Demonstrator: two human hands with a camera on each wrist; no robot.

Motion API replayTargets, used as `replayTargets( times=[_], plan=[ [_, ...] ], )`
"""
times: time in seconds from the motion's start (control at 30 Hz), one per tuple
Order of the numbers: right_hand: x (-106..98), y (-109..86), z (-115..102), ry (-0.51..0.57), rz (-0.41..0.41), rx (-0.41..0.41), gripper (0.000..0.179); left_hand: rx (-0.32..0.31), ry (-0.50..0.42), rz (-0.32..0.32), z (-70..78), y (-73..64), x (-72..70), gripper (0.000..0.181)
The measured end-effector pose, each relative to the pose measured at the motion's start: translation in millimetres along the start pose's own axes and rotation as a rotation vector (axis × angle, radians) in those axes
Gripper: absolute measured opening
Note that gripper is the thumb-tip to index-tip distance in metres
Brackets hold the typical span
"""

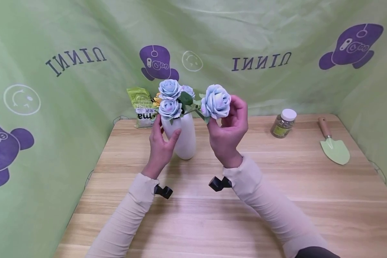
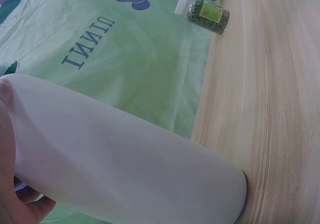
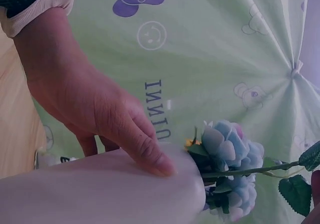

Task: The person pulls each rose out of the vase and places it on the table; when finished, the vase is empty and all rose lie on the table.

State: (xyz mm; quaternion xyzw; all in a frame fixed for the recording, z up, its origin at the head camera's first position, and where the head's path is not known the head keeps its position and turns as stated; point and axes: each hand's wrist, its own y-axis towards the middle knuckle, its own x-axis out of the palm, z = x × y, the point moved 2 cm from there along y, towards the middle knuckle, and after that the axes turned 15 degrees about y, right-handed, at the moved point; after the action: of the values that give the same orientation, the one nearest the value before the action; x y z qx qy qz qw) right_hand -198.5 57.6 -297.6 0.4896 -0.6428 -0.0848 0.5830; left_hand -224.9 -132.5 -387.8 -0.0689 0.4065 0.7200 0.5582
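A tall white vase stands on the wooden table, tilted slightly in the head view. My left hand grips it near the top; the thumb lies along the vase in the right wrist view. Blue artificial roses and a small yellow flower fill the vase's mouth. To their right, my right hand holds another blue rose just below its bloom. This rose's green stem runs into the vase opening; its lower end is hidden inside.
Behind the vase at the left stands a green and white bag. At the back right are a jar with a white lid and a green trowel with a wooden handle. Printed green cloth surrounds the table.
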Motion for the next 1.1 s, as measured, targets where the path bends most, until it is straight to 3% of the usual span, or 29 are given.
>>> replayTargets(
  times=[0.23,0.67,0.87,1.1],
  plan=[
    [0,-3.3,-8,0.004,-0.002,-0.042,0.039,0.002,0.001,0.004,0.3,0.3,-1.1,0.075],
    [-8,-1.4,-11,0.014,0.088,-0.027,0.040,-0.039,0.003,-0.002,-0.9,-0.3,-3.3,0.081],
    [-14,7.1,-14,-0.026,0.165,0.048,0.038,-0.053,-0.007,-0.023,-0.2,-1.1,-1.9,0.080],
    [-22,18.6,-13,0.011,0.293,0.146,0.037,-0.009,-0.032,0.018,-1.0,-1.6,1.8,0.078]
  ],
)
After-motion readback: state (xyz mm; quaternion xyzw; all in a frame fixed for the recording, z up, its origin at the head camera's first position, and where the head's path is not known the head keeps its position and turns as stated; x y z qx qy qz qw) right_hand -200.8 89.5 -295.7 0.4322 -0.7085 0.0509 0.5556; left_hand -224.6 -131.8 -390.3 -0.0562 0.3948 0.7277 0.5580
